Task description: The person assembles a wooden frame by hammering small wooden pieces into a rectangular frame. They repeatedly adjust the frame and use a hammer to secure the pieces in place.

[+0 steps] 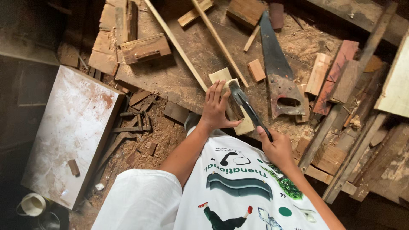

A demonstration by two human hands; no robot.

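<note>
My left hand lies flat with fingers spread on a pale wooden block that rests on the dusty workbench. My right hand grips the dark handle of a hammer. The hammer's head sits over the block, just beside my left fingertips. The near part of the block is hidden under my left hand and the hammer.
A rusty handsaw lies right of the block. Two long thin sticks cross the bench. Wood offcuts and planks lie scattered around. A large pale board lies at the left, with a white cup below it.
</note>
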